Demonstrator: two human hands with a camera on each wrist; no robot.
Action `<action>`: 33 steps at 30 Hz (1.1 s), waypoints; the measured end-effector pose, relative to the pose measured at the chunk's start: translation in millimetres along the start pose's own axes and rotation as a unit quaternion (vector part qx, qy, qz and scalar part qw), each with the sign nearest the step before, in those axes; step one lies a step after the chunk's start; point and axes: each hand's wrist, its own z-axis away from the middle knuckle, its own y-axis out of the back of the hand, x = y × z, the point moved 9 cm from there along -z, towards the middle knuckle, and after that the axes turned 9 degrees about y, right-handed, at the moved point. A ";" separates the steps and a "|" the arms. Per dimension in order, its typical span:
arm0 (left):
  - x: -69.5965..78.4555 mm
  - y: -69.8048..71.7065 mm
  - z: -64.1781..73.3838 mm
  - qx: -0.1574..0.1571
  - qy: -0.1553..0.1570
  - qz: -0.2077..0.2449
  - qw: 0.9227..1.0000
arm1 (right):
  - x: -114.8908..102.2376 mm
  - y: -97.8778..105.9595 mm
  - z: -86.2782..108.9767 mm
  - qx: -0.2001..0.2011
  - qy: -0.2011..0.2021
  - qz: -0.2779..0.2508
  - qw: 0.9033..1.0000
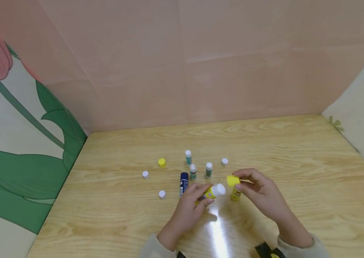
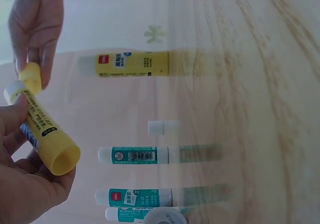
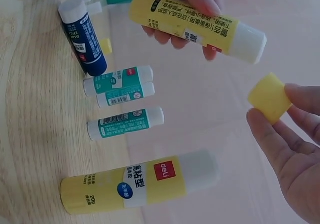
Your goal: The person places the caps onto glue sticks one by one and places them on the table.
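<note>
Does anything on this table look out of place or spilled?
The dark blue glue stick looks odd: it lies on its side, while three teal glue sticks and a yellow glue stick stand upright. A loose yellow cap and three white caps sit scattered about. I see no spill or damage.

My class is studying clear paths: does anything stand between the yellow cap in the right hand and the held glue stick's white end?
Nothing visible: the right wrist view shows open space between the yellow cap and the white end of the held glue stick.
</note>
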 end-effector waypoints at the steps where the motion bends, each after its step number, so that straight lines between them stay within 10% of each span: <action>1: 0.5 0.4 0.0 0.002 -0.003 0.000 1.000 | 0.2 -1.1 0.2 -0.005 0.000 -0.002 1.000; 33: -6.9 -2.1 1.8 -0.002 0.027 0.015 1.000 | 3.5 -21.0 7.4 -0.069 0.005 -0.020 0.997</action>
